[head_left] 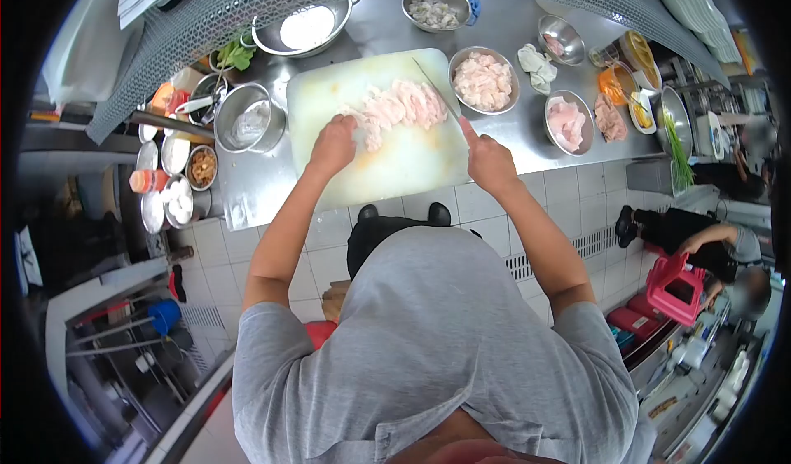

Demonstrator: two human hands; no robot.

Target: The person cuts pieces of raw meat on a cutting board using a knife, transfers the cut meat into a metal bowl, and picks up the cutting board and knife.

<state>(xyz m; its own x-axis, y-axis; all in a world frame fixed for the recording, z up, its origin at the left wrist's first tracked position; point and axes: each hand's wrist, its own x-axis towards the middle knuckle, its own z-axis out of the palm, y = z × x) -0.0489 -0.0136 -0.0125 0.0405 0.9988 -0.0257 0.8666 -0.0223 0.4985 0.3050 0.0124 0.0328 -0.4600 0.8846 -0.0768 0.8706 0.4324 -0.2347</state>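
Sliced pale raw meat (404,105) lies in a loose row across a white cutting board (379,167). My left hand (333,145) is at the row's left end, its fingers bent together against a piece of the meat. In my right hand (492,164) is the pink handle of a knife (439,91). The blade slants up and left over the board, along the right end of the row. Just right of the blade stands a metal bowl (452,75) full of cut raw meat.
Metal bowls of food stand around the board, including one with larger raw meat pieces (567,124). A deep metal pot (245,119) is at left, a crumpled cloth (537,68) at right. A mesh shelf (247,2) overhangs the back. Another person holds a pink stool (674,289) at right.
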